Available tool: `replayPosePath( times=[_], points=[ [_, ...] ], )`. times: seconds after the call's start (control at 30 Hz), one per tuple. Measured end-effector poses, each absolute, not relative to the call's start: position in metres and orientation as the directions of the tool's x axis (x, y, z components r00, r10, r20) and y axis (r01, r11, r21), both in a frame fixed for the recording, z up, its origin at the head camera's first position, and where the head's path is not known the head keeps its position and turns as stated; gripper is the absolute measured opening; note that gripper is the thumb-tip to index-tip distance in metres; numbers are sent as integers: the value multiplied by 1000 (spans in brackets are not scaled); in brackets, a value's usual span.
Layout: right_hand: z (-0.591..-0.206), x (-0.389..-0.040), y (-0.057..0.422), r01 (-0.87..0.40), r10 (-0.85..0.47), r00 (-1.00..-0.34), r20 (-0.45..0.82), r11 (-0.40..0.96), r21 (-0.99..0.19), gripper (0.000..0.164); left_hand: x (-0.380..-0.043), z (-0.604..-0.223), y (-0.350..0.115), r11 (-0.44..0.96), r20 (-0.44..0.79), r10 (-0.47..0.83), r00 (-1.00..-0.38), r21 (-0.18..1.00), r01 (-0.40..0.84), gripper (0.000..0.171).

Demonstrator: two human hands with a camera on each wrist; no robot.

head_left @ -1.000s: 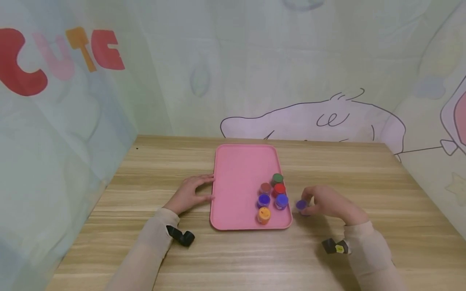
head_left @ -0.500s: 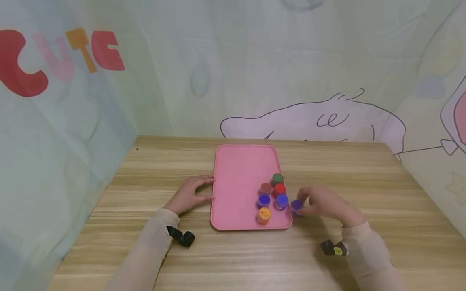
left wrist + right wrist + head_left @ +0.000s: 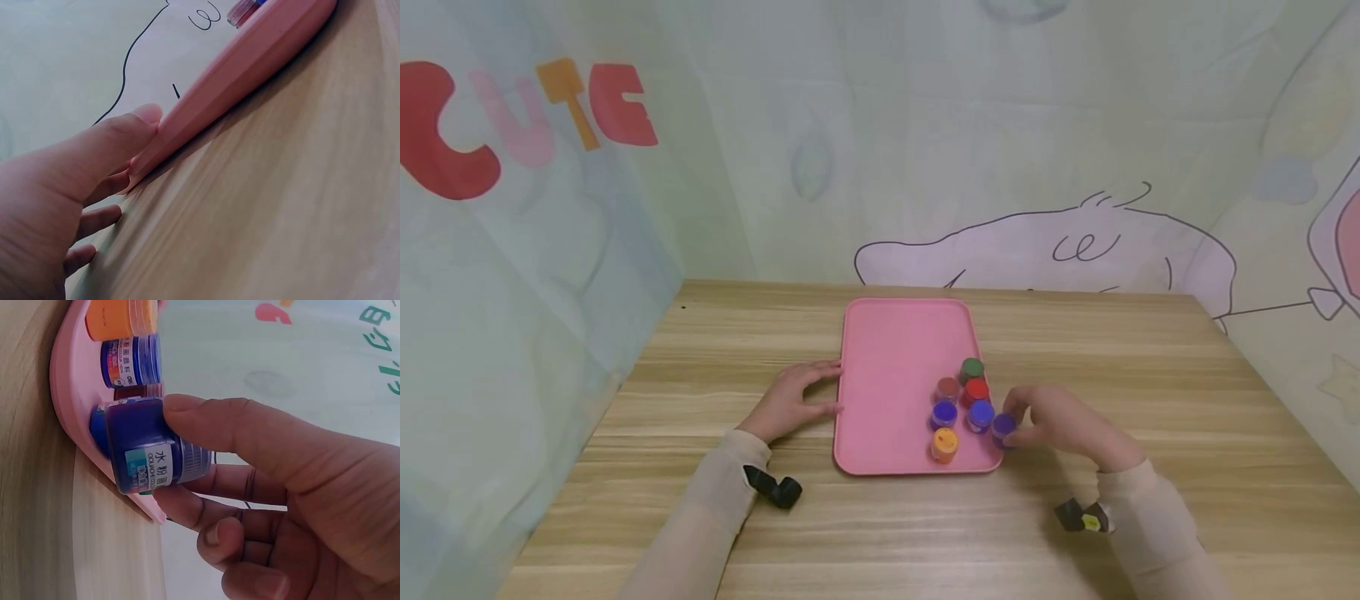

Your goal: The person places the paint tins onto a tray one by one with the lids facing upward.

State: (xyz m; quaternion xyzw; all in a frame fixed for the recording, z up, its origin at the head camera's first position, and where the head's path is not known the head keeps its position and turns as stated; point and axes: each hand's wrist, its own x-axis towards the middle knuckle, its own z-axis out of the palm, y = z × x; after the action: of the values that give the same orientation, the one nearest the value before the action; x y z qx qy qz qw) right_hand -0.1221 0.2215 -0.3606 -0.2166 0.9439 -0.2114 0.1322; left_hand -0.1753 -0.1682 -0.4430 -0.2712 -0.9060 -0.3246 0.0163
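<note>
My right hand point(image 3: 1060, 421) pinches a dark blue paint jar point(image 3: 147, 447) between thumb and fingers. In the head view that jar overlaps the right rim of the pink tray point(image 3: 895, 350). Fingertips of my left hand point(image 3: 790, 398) touch the tray's left rim, the thumb against its side in the left wrist view. Standing in the tray's right part are a green jar point(image 3: 972, 371), a red jar point(image 3: 976, 390), a brown jar point(image 3: 947, 390), a blue jar point(image 3: 980, 415), another dark blue jar point(image 3: 943, 414) and an orange jar point(image 3: 944, 444).
The tray lies on a wood-grain table point(image 3: 760, 533). Behind the table hangs a pale cloth backdrop point(image 3: 760, 167) with drawn figures and letters. A black wrist camera point(image 3: 778, 490) sits on the left sleeve, another black camera point(image 3: 1081, 517) on the right.
My right hand has moved left with the dark blue paint jar, from the table beside the tray to the tray's right rim. The left hand and the other jars have stayed put.
</note>
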Motion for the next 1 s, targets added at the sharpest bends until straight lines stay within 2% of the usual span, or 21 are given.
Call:
replayPosePath(
  times=[0.4, 0.83, 1.0],
  points=[
    [-363, -121, 216, -379, -480, -866, -139, 812, -445, 21, -175, -443, -168, 645, 205, 478, -854, 578, 500, 58],
    [-363, -115, 201, -295, -391, -905, -169, 862, -412, 21, -175, -442, -168, 636, 211, 482, -850, 583, 505, 58],
    [-366, -114, 200, -331, -407, -902, -144, 866, -376, 21, -175, -443, -168, 648, 212, 476, -853, 571, 504, 58]
  ],
)
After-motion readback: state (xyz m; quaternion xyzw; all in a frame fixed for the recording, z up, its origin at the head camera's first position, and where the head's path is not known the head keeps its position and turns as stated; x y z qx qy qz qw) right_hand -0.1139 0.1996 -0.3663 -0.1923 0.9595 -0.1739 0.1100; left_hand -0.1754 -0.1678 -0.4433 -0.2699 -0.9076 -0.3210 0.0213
